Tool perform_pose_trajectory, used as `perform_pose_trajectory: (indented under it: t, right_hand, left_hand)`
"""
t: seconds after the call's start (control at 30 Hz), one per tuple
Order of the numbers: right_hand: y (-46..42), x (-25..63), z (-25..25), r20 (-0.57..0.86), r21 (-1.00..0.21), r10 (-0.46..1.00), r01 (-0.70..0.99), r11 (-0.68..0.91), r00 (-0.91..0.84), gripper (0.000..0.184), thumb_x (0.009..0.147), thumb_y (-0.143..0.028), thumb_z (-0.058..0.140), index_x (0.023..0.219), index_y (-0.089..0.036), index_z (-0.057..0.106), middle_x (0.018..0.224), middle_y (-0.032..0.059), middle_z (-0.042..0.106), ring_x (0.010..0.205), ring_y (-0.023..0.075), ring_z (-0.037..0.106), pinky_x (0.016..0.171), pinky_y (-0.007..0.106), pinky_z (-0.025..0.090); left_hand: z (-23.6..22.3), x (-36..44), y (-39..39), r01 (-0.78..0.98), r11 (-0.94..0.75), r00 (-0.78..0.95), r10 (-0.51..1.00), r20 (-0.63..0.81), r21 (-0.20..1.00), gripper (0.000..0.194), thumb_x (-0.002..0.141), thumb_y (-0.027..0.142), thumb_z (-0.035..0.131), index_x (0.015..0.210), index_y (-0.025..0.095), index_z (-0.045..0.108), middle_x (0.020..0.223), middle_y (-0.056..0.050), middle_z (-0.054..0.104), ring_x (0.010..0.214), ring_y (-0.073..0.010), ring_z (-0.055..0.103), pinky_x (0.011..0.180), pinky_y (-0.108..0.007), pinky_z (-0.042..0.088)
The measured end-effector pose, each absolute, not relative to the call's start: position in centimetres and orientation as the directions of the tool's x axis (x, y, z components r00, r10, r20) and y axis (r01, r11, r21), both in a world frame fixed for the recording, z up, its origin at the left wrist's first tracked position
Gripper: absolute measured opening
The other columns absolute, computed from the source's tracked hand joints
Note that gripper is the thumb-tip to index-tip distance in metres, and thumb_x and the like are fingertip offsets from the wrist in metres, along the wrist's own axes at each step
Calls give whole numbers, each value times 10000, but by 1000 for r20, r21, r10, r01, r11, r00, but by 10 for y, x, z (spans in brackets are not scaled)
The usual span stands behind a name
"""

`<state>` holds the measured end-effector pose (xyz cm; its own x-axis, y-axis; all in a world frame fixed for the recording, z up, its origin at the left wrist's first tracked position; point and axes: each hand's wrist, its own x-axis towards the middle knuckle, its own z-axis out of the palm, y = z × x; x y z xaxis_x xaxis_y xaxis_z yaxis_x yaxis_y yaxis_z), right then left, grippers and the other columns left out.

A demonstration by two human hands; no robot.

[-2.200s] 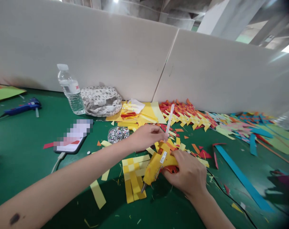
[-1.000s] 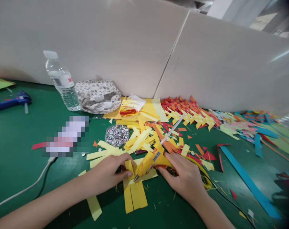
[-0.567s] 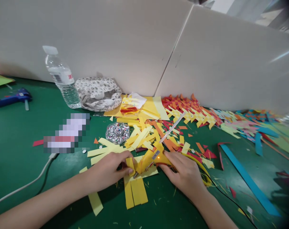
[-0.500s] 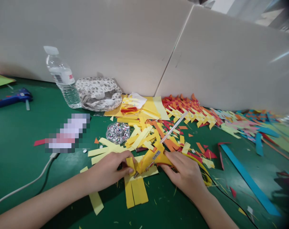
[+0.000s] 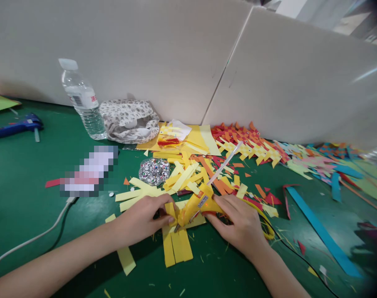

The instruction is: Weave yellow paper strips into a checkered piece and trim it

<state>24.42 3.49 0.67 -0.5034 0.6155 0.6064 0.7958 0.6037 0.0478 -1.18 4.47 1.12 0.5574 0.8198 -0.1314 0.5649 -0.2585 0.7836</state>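
Note:
My right hand (image 5: 238,219) is closed round the handle of a yellow hot glue gun (image 5: 196,207), with a long clear glue stick (image 5: 225,163) poking out of its back. The metal nozzle points down at woven yellow paper strips (image 5: 177,246) lying on the table. Between the thumb and fingers of my left hand (image 5: 154,214), a yellow paper strip (image 5: 170,212) is pinched and folded up beside the nozzle. Pale yellow strips cross beneath the gun. Any glue under the tip is too small to make out.
Paper scraps and a bag of googly eyes (image 5: 154,171) lie just beyond my hands. Further left are a phone (image 5: 90,169) on a cable, a water bottle (image 5: 84,101) and a blue glue gun (image 5: 17,126). Woven paper fish (image 5: 247,151) line the wall. A blue strip (image 5: 322,229) lies right.
Both hands, the glue gun and the folded strip hold nearly the same place. The whole view has shifted very slightly.

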Motion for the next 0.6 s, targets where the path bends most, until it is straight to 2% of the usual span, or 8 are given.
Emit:
perform_pose_trajectory:
  t: [0.6]
  right_hand:
    - [33, 242, 8, 597, 34, 635, 806, 590, -490, 220, 759, -315, 609, 898, -145, 630, 794, 100, 665, 713, 208, 633, 626, 325, 530]
  left_hand:
    - [9, -12, 44, 541, -237, 556, 820, -132, 807, 112, 827, 296, 500, 917, 235, 528, 683, 30, 610, 601, -138, 561, 508, -202, 347]
